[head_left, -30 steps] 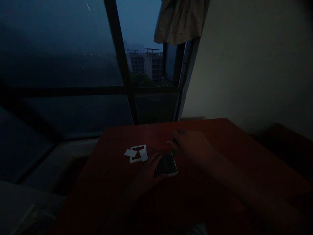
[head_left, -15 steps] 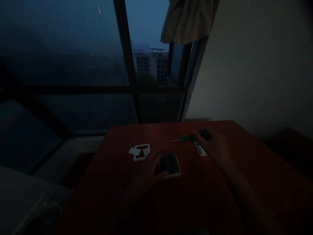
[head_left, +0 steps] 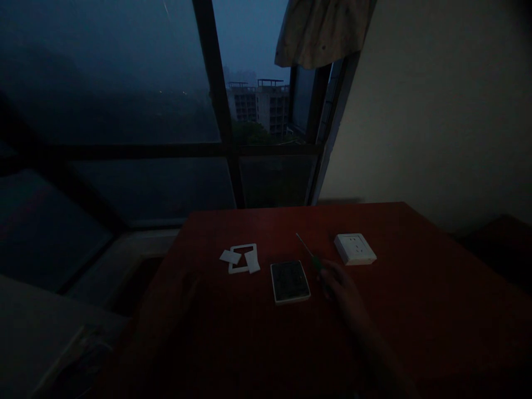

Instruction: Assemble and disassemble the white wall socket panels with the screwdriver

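The room is very dim. My right hand (head_left: 343,288) is closed round the green handle of a screwdriver (head_left: 310,253), whose thin shaft points up and away just right of a dark square switch module with a white rim (head_left: 290,281) lying flat on the red table (head_left: 415,288). My left hand (head_left: 177,305) is a dark shape at the table's left side, away from the module; its fingers are too dark to read. A white wall socket (head_left: 354,248) lies beyond my right hand.
A white square frame (head_left: 243,258) and two small white cover pieces lie left of the module. A large window with dark bars (head_left: 216,105) stands behind the table, a wall is to the right, and a pale cloth (head_left: 324,30) hangs above.
My right hand brought the screwdriver from the far right of the table back toward me, beside the module, uncovering the white socket. My left hand left the module and drew away to the left.
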Tool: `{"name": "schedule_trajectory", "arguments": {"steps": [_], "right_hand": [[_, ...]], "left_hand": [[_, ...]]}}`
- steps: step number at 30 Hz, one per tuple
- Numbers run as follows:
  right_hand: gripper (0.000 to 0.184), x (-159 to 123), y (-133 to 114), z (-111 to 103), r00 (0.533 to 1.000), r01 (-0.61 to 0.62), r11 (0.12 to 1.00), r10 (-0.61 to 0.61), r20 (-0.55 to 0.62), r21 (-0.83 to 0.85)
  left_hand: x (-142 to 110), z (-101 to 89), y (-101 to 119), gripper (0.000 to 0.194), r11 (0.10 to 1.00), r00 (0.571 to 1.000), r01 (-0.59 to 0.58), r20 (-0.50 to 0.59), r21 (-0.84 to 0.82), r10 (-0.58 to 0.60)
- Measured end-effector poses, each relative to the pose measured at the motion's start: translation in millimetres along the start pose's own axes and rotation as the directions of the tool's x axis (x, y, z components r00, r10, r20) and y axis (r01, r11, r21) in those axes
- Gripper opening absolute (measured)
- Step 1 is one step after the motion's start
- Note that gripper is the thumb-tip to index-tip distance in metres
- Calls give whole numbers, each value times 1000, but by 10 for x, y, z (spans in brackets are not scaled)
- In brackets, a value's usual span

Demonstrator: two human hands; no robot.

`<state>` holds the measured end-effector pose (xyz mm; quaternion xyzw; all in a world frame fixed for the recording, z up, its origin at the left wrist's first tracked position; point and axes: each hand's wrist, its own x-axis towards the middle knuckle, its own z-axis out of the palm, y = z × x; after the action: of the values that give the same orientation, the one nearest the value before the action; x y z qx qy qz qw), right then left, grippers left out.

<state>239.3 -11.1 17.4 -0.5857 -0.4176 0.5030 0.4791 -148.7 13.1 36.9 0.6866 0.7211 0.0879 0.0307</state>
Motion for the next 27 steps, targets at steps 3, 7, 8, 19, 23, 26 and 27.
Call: {"name": "schedule_trajectory", "arguments": {"steps": [3,7,8,19,23,26,27], "right_hand": [[45,-37,32,-6,999,43,999,-43,9,-9],[39,-38,93,-30,997,71,997,-71,-19,17],[39,-31,107,-35,997,70,997,-70,-28,24],[46,32,248,-6,995,97,995,-98,-36,-20],[47,31,246,0,994,102,994,-103,-38,-25],[47,27,241,3,994,99,995,-100,-42,-19],[47,27,241,4,994,103,994,-103,-41,-23]], "left_hand": [[16,53,-31,31,996,998,-53,20,73,52],[26,113,-13,32,989,996,-76,63,126,68],[23,121,-2,31,987,995,-79,64,139,70],[-116,61,606,19,915,978,-178,39,-363,205],[-72,105,928,12,811,914,-386,-60,-441,402],[-22,88,1140,14,742,861,-473,-73,-474,503],[-8,78,1199,16,734,853,-484,-69,-476,517]]}}
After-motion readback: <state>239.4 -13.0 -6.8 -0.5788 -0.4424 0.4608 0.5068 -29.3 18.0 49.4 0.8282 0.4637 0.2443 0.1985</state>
